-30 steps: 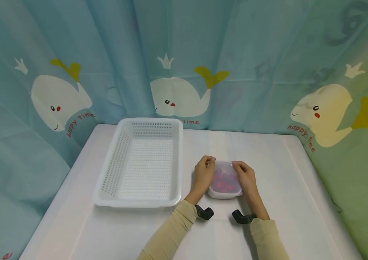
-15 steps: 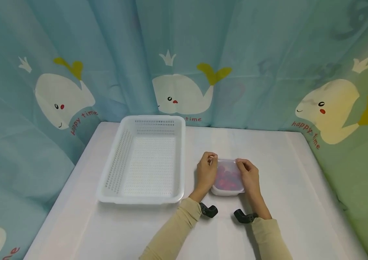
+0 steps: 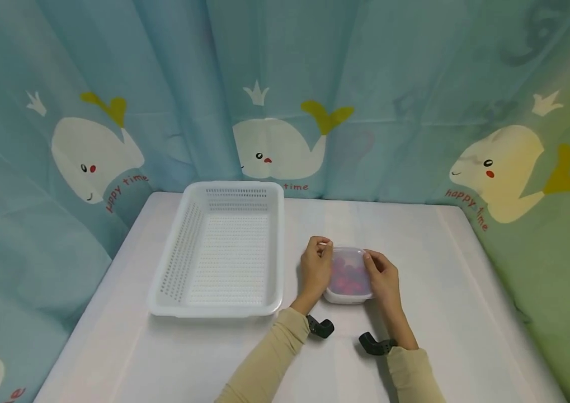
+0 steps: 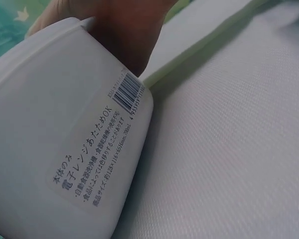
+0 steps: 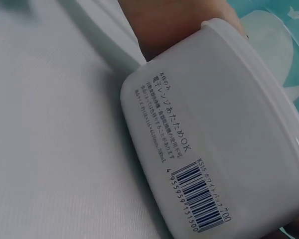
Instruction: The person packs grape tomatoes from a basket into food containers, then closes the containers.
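A white plastic food container stands on the table, its translucent lid lying over the top. Red, rounded pieces show blurred through the lid. My left hand pinches the lid's edge at the far left corner. At the far right corner my right hand grips the lid's edge, thumb on top. Both wrist views show the container's side wall with printed Japanese text and a barcode; in the left wrist view part of a hand appears behind the rim. The undersides of the fingers are hidden.
A large white perforated basket stands to the left of the container, near my left forearm. The white table ends at a whale-print curtain at the back and sides. Black wrist cameras sit on both wrists.
The head view shifts slightly. My right hand has moved a little right and toward me along the lid's edge, while the left hand keeps to its corner. The container stays in place.
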Demonstrator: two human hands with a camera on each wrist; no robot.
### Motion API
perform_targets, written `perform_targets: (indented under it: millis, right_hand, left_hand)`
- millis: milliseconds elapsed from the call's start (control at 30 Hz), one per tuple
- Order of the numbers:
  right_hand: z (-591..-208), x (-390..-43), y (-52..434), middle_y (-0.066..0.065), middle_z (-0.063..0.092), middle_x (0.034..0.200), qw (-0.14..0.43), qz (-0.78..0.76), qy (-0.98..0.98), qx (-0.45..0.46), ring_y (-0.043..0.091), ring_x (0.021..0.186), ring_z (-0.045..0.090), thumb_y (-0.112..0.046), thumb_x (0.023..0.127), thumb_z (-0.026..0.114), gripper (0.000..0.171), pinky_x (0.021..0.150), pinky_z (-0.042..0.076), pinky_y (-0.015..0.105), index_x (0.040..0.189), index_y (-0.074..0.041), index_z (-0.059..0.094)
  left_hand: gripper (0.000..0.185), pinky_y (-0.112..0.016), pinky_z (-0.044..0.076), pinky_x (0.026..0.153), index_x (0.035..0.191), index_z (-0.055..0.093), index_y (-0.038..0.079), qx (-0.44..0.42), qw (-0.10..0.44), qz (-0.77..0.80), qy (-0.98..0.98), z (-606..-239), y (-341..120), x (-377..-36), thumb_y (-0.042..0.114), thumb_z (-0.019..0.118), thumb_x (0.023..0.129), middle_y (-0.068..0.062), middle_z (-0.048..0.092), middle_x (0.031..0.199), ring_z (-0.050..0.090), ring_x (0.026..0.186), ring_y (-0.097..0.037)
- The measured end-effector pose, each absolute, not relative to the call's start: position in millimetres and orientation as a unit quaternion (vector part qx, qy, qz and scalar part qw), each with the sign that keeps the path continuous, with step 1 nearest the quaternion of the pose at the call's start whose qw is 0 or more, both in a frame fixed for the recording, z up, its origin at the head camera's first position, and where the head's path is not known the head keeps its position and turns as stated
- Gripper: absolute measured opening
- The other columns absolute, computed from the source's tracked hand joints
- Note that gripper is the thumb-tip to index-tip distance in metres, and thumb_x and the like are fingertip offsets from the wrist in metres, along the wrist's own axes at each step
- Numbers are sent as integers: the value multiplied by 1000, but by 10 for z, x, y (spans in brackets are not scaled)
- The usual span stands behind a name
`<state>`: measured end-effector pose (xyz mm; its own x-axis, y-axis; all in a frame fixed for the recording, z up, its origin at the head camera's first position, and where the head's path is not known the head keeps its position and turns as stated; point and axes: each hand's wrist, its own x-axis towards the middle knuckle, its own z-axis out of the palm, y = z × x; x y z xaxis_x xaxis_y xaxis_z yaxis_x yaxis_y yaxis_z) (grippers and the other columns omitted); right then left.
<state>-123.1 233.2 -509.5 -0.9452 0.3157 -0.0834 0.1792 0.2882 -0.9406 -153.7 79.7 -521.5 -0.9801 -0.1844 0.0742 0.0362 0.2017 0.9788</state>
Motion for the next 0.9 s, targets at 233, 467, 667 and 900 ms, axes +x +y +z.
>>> perform_targets:
  millis: [233, 467, 667, 900]
  right_hand:
    - [-5100, -1237, 2315, 5, 73, 116, 69, 589, -787, -170, -9, 91, 57, -32, 105, 64, 39, 81, 44, 8, 129, -2, 70]
    - [-5104, -1107, 2336, 15, 63, 143, 52, 585, -794, -158, 10, 121, 61, -32, 107, 59, 43, 99, 47, 16, 143, -8, 60]
    - [-5099, -998, 2281, 27, 49, 156, 22, 562, -820, -109, 41, 147, 46, -27, 104, 63, 60, 121, 36, 55, 155, -3, 42]
    - [-5077, -1024, 2238, 28, 50, 153, 17, 561, -821, -103, 39, 142, 49, -21, 103, 65, 58, 117, 37, 53, 153, -1, 43]
  left_hand:
    - [23, -31, 53, 78, 119, 68, 14, 50, 61, -601, -796, -5209, 778, -1491, 29, 55, 108, -5, 75, 106, 65, 88, -12]
    - [47, -52, 47, 106, 144, 55, 4, 12, 27, -544, -839, -5121, 745, -1193, 21, 64, 101, -17, 63, 135, 58, 125, -35]
    - [60, -54, 46, 107, 148, 50, 2, 5, 55, -514, -856, -5118, 794, -1056, 25, 70, 97, -21, 60, 138, 56, 127, -39]
    - [61, -52, 47, 103, 151, 49, 6, 4, 89, -490, -867, -5135, 789, -1034, 20, 72, 96, -20, 61, 135, 58, 121, -37]
